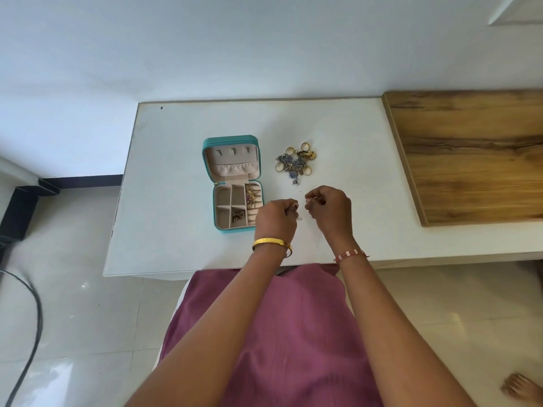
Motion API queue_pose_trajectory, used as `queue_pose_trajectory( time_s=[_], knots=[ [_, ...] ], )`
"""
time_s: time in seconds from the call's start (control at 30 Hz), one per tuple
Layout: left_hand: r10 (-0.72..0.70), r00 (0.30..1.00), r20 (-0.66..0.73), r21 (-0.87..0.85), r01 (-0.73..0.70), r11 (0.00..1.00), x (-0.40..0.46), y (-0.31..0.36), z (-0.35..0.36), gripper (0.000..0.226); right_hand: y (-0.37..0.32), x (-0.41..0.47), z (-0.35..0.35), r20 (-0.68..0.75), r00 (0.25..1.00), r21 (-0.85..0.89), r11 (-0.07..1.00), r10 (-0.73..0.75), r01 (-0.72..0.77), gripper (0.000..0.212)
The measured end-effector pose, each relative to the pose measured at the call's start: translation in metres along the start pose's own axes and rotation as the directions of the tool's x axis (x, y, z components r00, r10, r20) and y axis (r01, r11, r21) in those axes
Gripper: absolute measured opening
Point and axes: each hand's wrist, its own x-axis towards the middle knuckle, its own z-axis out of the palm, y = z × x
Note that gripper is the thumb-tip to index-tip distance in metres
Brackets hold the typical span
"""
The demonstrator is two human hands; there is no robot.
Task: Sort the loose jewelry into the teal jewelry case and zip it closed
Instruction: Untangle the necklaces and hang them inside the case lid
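Observation:
The teal jewelry case [232,141] lies open on the white table [176,160], its beige lid propped toward the back. Some small pieces sit in its right-hand compartments. A loose jewelry pile [295,162] of gold rings and blue-stoned pieces lies to the right of the case. My left hand [274,218] and my right hand [330,211] hover close together in front of the pile, just right of the case. Both have curled fingers pinching a small jewelry piece [298,217] between them. The piece is mostly hidden by my fingers.
A wooden board [470,154] covers the right part of the surface. The table's near edge runs just behind my wrists. A black cable [32,304] lies on the tiled floor at the left. A bare foot [520,389] shows at the bottom right.

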Motion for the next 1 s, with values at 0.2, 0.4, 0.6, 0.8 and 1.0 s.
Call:
queue_pose_trajectory(
  time_s=[0.2, 0.4, 0.6, 0.8, 1.0],
  knots=[
    [-0.014, 1.0, 0.009, 0.084, 0.013, 0.996, 0.0, -0.006, -0.012, 0.03, -0.003, -0.003, 0.009, 0.025, 0.999, 0.08, 0.996, 0.042, -0.044, 0.013],
    [-0.071, 0.992, -0.107, -0.139, 0.056, 0.989, -0.004, -0.026, -0.04, 0.025, -0.026, -0.009, 0.027, 0.076, 0.995, 0.029, 0.997, -0.072, 0.07, 0.011],
    [-0.122, 0.959, -0.256, -0.202, 0.07, 0.977, -0.001, -0.042, -0.066, 0.022, -0.043, -0.003, 0.06, 0.164, 0.967, -0.219, 0.948, -0.196, 0.23, 0.024],
    [-0.155, 0.944, -0.292, -0.231, 0.088, 0.969, 0.002, -0.052, -0.074, 0.022, -0.05, -0.002, 0.075, 0.241, 0.931, -0.456, 0.815, -0.274, 0.358, 0.031],
    [-0.17, 0.942, -0.289, -0.219, 0.108, 0.97, 0.002, -0.058, -0.071, 0.024, -0.048, -0.004, 0.084, 0.188, 0.905, -0.54, 0.729, -0.382, 0.42, 0.016]
  ],
)
